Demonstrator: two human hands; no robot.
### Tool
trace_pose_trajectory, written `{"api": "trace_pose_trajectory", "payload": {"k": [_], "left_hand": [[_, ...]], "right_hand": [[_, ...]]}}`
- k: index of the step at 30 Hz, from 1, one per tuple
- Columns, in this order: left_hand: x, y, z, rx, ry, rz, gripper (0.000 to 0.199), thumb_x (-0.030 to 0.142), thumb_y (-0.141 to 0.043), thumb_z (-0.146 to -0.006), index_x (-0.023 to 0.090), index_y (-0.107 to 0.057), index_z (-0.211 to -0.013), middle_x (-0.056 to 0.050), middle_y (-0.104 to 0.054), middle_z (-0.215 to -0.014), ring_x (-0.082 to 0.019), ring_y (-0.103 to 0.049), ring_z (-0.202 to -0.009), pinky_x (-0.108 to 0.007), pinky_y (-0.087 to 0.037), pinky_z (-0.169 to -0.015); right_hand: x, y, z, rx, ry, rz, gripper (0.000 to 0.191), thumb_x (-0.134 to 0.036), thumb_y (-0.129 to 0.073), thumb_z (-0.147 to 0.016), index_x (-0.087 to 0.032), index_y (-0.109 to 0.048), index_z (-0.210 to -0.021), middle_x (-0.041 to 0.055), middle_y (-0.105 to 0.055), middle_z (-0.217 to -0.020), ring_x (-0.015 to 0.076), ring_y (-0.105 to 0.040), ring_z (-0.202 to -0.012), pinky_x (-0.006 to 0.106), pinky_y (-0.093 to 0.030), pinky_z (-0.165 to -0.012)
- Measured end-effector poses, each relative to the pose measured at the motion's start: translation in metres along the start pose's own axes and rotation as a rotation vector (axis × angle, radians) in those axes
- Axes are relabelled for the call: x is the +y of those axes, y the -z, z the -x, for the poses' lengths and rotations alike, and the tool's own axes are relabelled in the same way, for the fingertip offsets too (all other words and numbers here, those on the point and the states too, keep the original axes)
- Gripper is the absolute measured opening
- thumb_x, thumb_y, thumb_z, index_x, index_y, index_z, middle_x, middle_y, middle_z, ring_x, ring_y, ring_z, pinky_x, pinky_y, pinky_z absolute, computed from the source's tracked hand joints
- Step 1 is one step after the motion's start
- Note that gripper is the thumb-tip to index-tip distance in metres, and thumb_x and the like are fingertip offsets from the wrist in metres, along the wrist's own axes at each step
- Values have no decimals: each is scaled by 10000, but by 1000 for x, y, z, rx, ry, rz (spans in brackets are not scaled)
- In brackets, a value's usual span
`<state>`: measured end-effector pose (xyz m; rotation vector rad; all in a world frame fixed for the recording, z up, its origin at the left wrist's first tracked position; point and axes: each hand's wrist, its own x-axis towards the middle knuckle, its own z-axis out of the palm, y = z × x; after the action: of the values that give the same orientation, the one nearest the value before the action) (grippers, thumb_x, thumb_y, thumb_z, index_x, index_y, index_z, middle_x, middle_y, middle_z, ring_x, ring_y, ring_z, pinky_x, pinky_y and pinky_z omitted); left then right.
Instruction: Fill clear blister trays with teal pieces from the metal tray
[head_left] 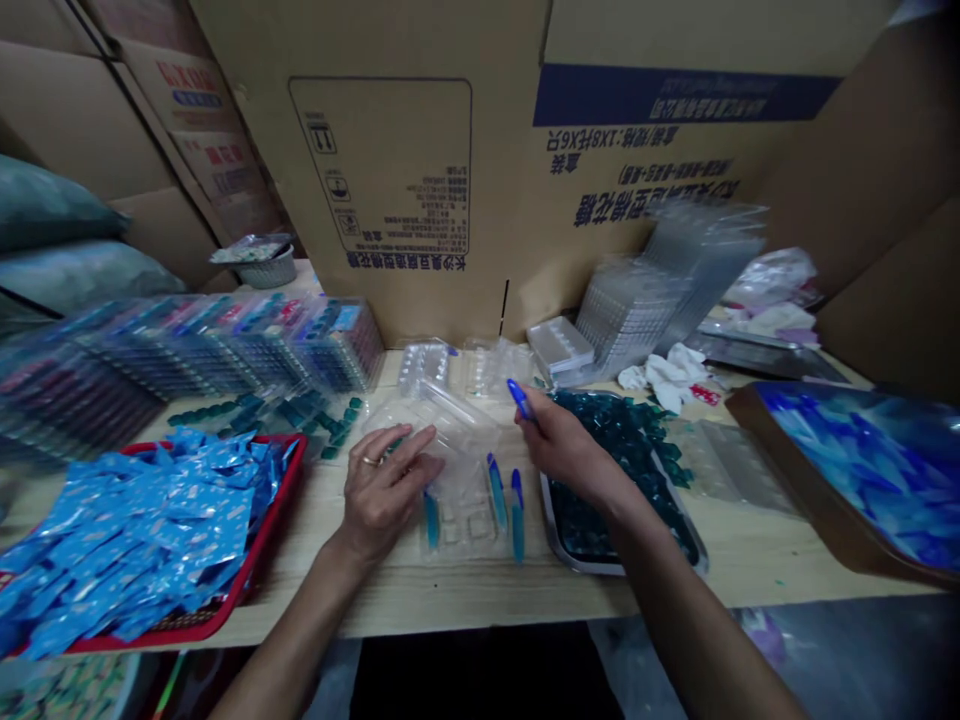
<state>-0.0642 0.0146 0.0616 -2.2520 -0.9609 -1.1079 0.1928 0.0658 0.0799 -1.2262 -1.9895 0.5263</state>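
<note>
My left hand [386, 485], wearing a ring, rests on clear plastic trays [469, 500] with its fingers slightly bent and apart. A bit of teal shows by its fingertips; I cannot tell whether it is held. My right hand [562, 445] is closed around a slim blue-tipped stick [517, 397], its lower part hidden in the fist. Two similar sticks, teal below and blue above, lie at the tray's right side: one stick [497, 490] along its edge, another stick [517, 515] just beyond. A teal piece [430, 520] sits at the tray's left.
A metal tray [701, 560] of dark teal cubes stands under my right forearm. To the left, a red basket [296, 480] holds blue packets; filled clear packs [337, 345] stand behind it. Stacked empty trays [637, 310] and a brown box [780, 470] of blue pieces are at right. Cardboard [412, 200] closes off the back.
</note>
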Motion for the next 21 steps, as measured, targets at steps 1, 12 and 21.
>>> {"api": "trace_pose_trajectory", "payload": {"k": [1,12,21], "left_hand": [[1,0,-1,-4,-31,-13,265,45,-682,-823,260,-715,-975,-55,-738,-1137,-256,-603,-1136,-459,-464,-951],[21,-7,11,-42,-39,48,268,56,-691,-827,257,-712,-1004,-62,-725,-1180,-256,-602,-1151,-465,-475,-948],[19,-19,10,-58,-10,143,275,60,-621,-862,277,-686,-1017,-54,-705,-1213,-244,-569,-1212,-486,-445,-1023]], "right_hand": [[-9,1,-2,-15,31,43,518,-132,-404,-853,-125,-493,-1363,147,-605,-1264,233,-548,-1186,392,-433,-1036],[-63,-9,-14,-118,-29,370,606,-82,-479,-830,10,-416,-1426,223,-559,-1201,284,-568,-1083,383,-482,-953],[-7,-15,-6,-273,-204,-359,454,-285,-521,-902,-141,-544,-1332,29,-675,-837,140,-604,-687,260,-487,-662]]}}
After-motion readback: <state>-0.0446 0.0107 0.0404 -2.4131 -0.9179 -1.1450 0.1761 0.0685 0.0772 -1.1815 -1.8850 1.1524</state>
